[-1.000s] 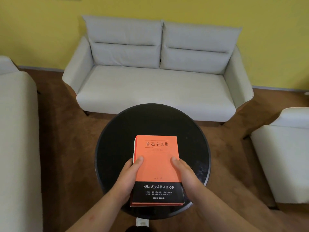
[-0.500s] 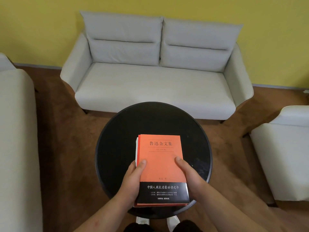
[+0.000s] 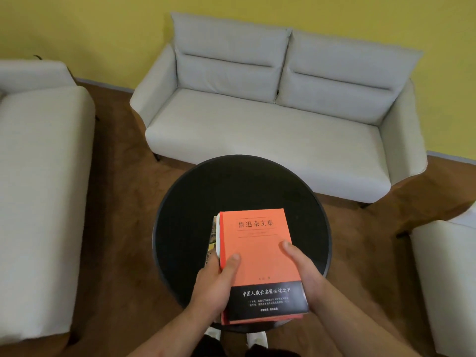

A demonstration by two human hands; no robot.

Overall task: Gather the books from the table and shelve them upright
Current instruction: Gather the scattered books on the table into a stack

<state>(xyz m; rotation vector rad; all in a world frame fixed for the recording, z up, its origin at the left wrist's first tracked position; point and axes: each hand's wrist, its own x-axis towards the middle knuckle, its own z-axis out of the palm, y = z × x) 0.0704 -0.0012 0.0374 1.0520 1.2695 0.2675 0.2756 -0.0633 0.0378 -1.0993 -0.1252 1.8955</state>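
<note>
A small stack of books is sitting over the near half of a round black table surface, its near end reaching out past the surface's near rim. The top book is an orange paperback with a black band across its lower cover, lying flat and face up, with Chinese characters printed on both the orange part and the band. The edges of the lower books in the stack are peeking out along its left side, and their number is hard to make out. The person's left hand is gripping the left side of the stack, thumb lying on the orange cover and fingers curling down around the edge. The right hand is gripping the right side in the same way, thumb on top. It is not possible to tell whether the stack is resting on the surface or being held just above it. Beyond the surface, a pale grey two-seat fabric sofa is standing against a yellow wall. A second pale grey sofa is filling the left edge, and part of a matching pale grey armchair is showing at the right. A brown carpeted floor is spreading between the furniture. The tips of white shoes are showing below the surface's near rim.
</note>
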